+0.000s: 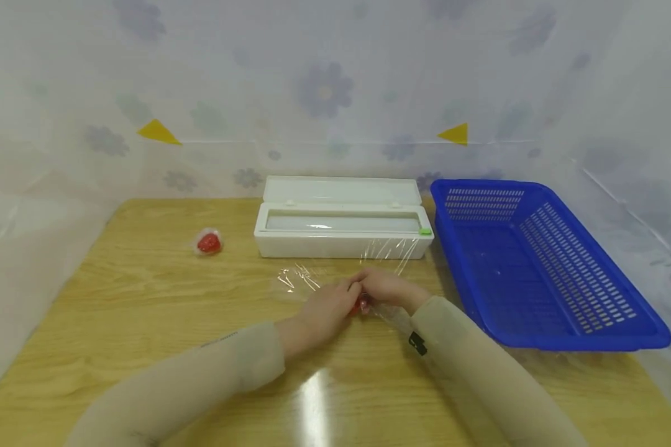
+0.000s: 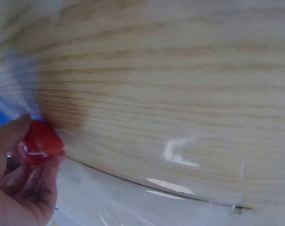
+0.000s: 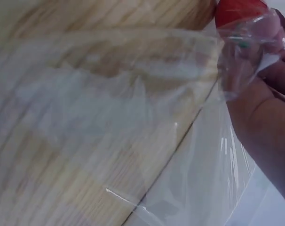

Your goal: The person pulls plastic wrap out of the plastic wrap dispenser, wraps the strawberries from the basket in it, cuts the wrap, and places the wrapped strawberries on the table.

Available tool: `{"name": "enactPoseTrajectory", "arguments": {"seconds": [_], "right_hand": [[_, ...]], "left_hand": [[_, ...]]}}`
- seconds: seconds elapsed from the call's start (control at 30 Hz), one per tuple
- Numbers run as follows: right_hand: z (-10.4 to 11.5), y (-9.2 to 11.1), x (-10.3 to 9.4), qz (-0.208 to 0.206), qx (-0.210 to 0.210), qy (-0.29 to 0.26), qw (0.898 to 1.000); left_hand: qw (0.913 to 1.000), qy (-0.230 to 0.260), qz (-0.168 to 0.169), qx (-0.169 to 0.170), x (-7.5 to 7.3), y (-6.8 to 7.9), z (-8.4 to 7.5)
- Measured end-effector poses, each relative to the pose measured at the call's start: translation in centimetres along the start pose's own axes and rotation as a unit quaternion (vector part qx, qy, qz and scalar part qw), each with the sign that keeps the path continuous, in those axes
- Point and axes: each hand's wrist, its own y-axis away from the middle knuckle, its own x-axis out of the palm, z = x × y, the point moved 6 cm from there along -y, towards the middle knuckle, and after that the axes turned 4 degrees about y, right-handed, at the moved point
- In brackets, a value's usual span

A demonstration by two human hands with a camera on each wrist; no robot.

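In the middle of the table both hands meet at a red strawberry (image 2: 43, 142) partly covered in clear cling film (image 3: 109, 103). My left hand (image 1: 327, 308) holds the strawberry between thumb and fingers, as the left wrist view shows. Film lies over the thumb of my right hand (image 1: 388, 288), whose curled fingers pinch it against the fruit. Loose film spreads on the wood left of the hands and reaches up to the front of a white cling film dispenser (image 1: 343, 245), its lid raised. A film-wrapped strawberry (image 1: 209, 243) lies apart at the left.
A blue plastic basket (image 1: 514, 341) stands on the right of the wooden table (image 1: 145, 323), beside the dispenser. A green slider (image 1: 425, 231) sits at the dispenser's right end. Behind hangs a flowered sheet (image 1: 324, 155) with two yellow triangles.
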Motion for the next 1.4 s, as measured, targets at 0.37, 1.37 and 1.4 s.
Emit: {"name": "enactPoseTrajectory", "arguments": {"seconds": [0.37,1.37,1.4], "right_hand": [[0.4,0.2,-0.1,-0.008,-0.017,0.021,1.0],[3.6,6.3,2.7,-0.305,-0.217,0.569,0.732],[3.7,6.2,2.6,-0.307,-0.213,0.571,0.731]], "left_hand": [[0.9867,0.141,0.028,-0.076,0.2,-0.3,2.0],[0.9387,0.295,0.098,-0.15,-0.9,-0.9,5.1],[0.9382,0.296,0.097,-0.15,-1.0,-0.9,5.1]]}}
